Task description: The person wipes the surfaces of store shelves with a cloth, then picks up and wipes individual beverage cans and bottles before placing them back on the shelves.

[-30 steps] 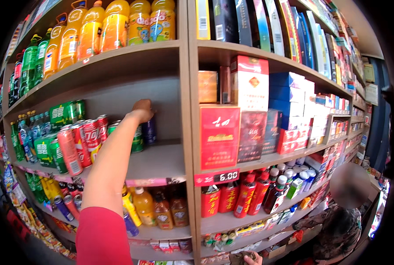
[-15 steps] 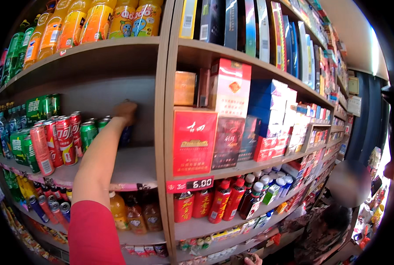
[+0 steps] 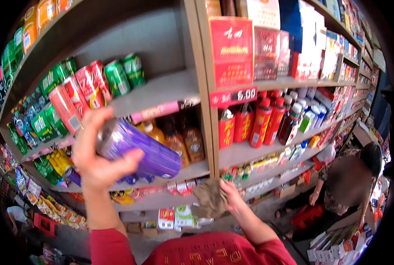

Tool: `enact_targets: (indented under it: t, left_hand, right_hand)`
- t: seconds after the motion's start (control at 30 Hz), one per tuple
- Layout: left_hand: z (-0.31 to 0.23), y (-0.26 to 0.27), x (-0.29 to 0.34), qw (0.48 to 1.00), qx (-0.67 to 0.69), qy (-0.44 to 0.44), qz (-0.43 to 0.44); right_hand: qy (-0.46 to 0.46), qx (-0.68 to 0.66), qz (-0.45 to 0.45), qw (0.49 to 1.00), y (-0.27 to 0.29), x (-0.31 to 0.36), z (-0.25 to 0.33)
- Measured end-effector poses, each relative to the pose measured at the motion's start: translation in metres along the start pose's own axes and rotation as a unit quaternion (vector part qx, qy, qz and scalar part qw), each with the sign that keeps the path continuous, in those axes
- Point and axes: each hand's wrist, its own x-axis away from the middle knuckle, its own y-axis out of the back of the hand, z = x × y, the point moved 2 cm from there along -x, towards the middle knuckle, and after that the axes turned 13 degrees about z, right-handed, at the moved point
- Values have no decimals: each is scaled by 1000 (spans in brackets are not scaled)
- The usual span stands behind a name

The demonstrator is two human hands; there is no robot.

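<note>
My left hand [image 3: 95,154] is wrapped round one end of a tall purple can [image 3: 150,150]. It holds the can tilted in front of the drinks shelf, off the boards, with the bare metal end toward the palm. Lower and to the right, my right hand [image 3: 233,196] grips a crumpled brown-grey cloth [image 3: 209,198]. On the shelf [image 3: 161,93] behind the purple can stand green cans [image 3: 117,78], red cans [image 3: 90,86] and a pink can [image 3: 65,108].
An upright divider [image 3: 200,70] parts the drinks from boxed goods, such as a red box [image 3: 232,51]. Red bottles [image 3: 262,121] stand below those boxes. Juice bottles [image 3: 192,143] fill a lower shelf. Another person [image 3: 325,190] sits at the right, near packed goods.
My left hand has come out of the shelf with the purple can and moved down toward me. My right hand and the cloth have risen fully into view. The view has tilted downward.
</note>
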Motion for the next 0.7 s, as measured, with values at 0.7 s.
enact_targets:
  t: [0.7]
  left_hand:
    - [32,-99,212,887,276,339,149]
  right_hand:
    - [123,440,84,886,-99,-52,-8]
